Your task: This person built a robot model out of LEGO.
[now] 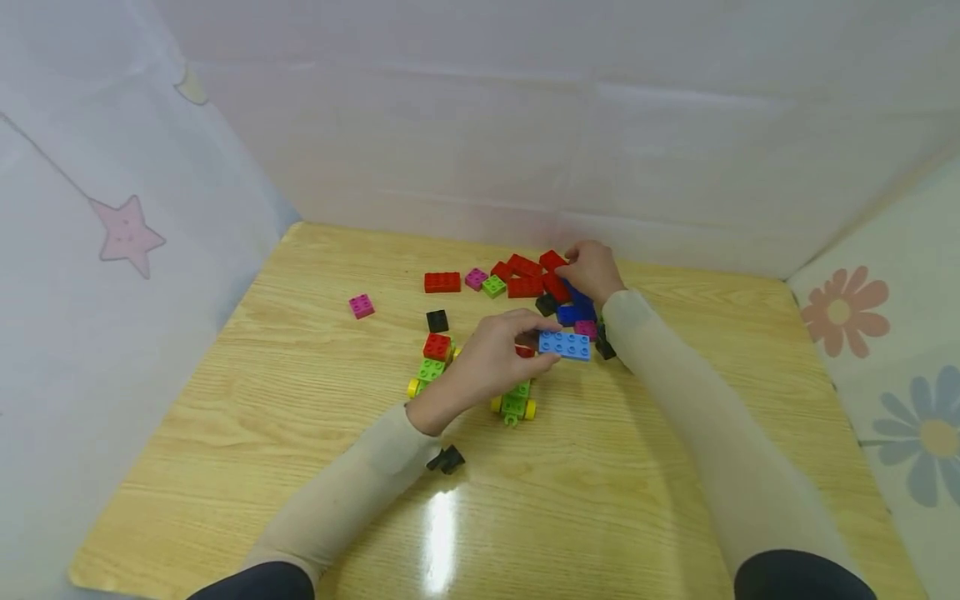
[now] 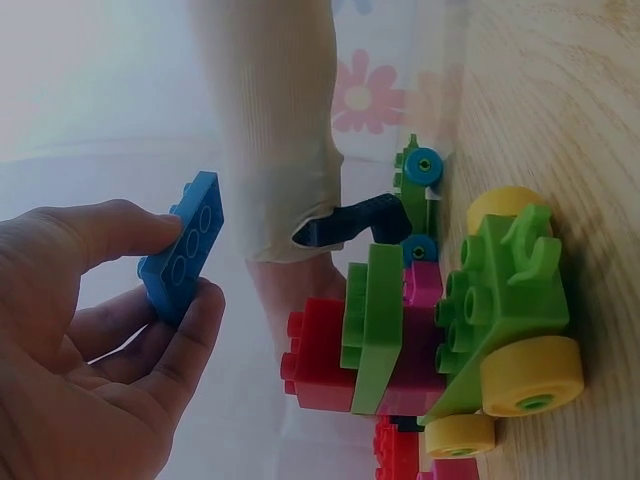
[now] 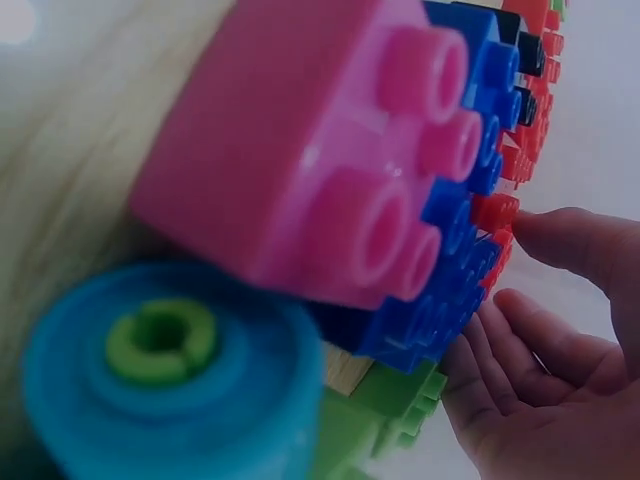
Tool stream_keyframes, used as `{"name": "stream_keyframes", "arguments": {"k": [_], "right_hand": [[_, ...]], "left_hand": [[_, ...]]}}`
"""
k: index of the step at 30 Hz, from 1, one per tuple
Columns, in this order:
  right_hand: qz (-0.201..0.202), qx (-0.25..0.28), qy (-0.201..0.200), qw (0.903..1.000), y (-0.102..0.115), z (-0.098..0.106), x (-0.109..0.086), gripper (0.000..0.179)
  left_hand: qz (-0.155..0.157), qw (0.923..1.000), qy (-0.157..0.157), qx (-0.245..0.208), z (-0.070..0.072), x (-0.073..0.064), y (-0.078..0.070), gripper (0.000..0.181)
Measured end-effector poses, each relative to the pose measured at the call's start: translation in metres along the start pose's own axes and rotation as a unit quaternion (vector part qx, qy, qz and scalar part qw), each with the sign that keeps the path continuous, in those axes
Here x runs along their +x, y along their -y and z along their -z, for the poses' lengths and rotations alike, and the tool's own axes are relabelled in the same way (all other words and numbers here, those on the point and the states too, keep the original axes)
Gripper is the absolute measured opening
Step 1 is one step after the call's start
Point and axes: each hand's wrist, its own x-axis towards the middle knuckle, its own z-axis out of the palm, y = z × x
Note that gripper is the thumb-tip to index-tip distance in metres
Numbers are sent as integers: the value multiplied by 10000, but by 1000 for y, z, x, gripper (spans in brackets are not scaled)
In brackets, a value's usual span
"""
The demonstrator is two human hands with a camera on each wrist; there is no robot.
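Observation:
My left hand [image 1: 487,358] pinches a light-blue flat brick [image 1: 564,345] between thumb and fingers, held above the table. My right hand [image 1: 592,271] reaches into the pile at the back, thumb and fingers apart beside a red brick [image 1: 555,287]. The right wrist view has the thumb against a red brick [image 3: 494,211], near dark-blue bricks [image 3: 440,290]. Below my left hand stands a green wheeled base [image 2: 505,290] with yellow wheels, stacked with a magenta brick, a green plate [image 2: 380,330] and a red brick [image 2: 325,355]. My left hand partly hides it in the head view.
Another green wheeled piece [image 1: 431,371] stands left, near a red brick [image 1: 437,347]. A black piece [image 1: 447,460] lies near my left sleeve. Pink brick [image 1: 362,306], black brick [image 1: 437,321] and long red brick [image 1: 442,282] lie apart. A cloth wall [image 1: 465,158] rises behind the table.

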Motion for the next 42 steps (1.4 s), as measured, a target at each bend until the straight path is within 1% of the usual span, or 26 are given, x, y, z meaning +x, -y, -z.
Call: {"name": "stream_keyframes", "arguments": {"k": [5, 11, 22, 31, 35, 39, 42], "right_hand": [[-46, -175, 11, 9998, 1, -1, 3, 48], [-146, -122, 18, 9998, 3, -2, 4, 46], [-246, -246, -59, 9994, 4, -5, 10, 43], [-170, -399, -66, 9990, -1, -5, 8, 41], [-116, -330, -168, 9992, -1, 0, 5, 39], [-24, -95, -240, 9997, -2, 9, -1, 33], [89, 13, -173, 9998, -2, 20, -10, 37]], "left_hand": [[-10, 10000, 35, -4, 0, 0, 0, 38], [-4, 10000, 53, 54, 1, -1, 0, 39], [-31, 10000, 30, 44, -1, 0, 1, 38], [-42, 10000, 44, -12, -2, 3, -1, 38], [-31, 10000, 54, -64, -2, 4, -1, 38], [-54, 9999, 93, -90, -3, 6, 0, 37], [-75, 9998, 123, -109, -4, 7, 0, 38]]}}
